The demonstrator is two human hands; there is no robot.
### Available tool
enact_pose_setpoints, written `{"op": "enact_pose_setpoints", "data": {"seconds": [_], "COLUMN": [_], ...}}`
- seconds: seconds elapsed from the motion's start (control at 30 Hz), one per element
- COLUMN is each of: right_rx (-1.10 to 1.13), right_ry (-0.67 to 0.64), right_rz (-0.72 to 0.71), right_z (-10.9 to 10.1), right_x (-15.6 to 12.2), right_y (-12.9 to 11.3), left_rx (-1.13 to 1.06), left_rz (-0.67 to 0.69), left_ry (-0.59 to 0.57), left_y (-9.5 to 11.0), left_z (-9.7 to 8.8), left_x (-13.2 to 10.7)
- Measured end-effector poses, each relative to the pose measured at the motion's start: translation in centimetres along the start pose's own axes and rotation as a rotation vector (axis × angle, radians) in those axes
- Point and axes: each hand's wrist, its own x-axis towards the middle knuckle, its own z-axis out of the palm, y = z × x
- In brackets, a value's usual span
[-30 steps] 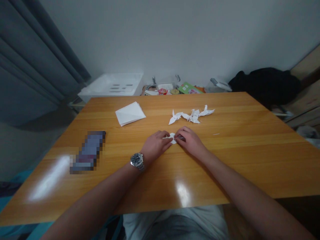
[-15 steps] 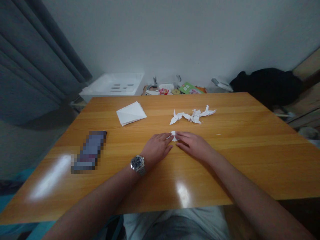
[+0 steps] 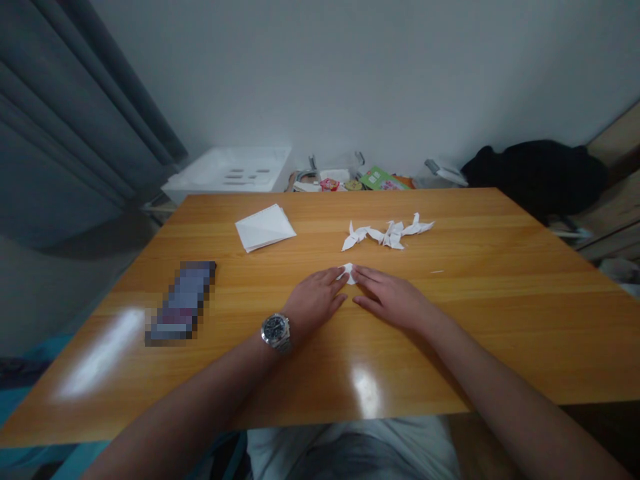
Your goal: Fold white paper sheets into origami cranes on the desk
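A small folded piece of white paper [image 3: 349, 272] lies on the wooden table, mostly covered by my fingers. My left hand [image 3: 315, 295], with a metal watch [image 3: 275, 331] on its wrist, rests its outstretched fingertips on the paper's left side. From the right, my right hand [image 3: 387, 293] lays its extended fingers on the other side, thumb apart and lower. Both hands are open, palms down, their fingertips nearly meeting over the paper. Just beyond them stands a row of several white origami cranes [image 3: 393, 235].
A stack of folded white paper sheets [image 3: 265, 228] lies at the back left of the table [image 3: 500, 320]. A blurred phone [image 3: 185, 300] is at the left. A thin paper strip [image 3: 437, 271] lies right of my hands. Behind the table are a white tray [image 3: 230, 170] and a black cloth [image 3: 535, 173].
My right fingers have shifted slightly on the small paper, and more of its right part shows. The whole view has moved a little; the cranes and sheets stay in place.
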Motion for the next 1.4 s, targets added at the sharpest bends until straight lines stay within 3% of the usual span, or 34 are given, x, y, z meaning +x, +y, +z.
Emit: {"op": "enact_pose_setpoints", "data": {"seconds": [0.33, 0.57, 0.67, 0.93, 1.23, 1.4], "right_rx": [0.005, 0.004, 0.003, -0.033, -0.066, -0.061], "right_ry": [0.071, 0.006, -0.043, -0.011, 0.076, 0.050], "right_rz": [-0.005, -0.031, -0.045, -0.015, 0.025, -0.071], "right_z": [0.1, 0.0, -0.2, -0.4, 0.2, 0.1], "right_x": [-0.3, -0.8, -1.2, -1.6, -1.2, -1.1], "right_y": [-0.3, 0.7, 1.2, 0.7, -0.6, -1.4], "left_rx": [-0.020, -0.085, -0.025, 0.123, 0.092, 0.116], "left_rz": [0.089, 0.125, 0.122, 0.048, 0.068, -0.016], "left_ry": [-0.046, -0.058, -0.059, -0.022, 0.063, 0.082], "left_y": [-0.8, -2.1, -1.8, -0.5, 0.3, 0.2], "left_z": [-0.4, -0.9, -1.0, -1.6, -0.4, -0.4], "left_x": [-0.2, -0.4, -0.4, -1.1, -1.0, -0.9]}}
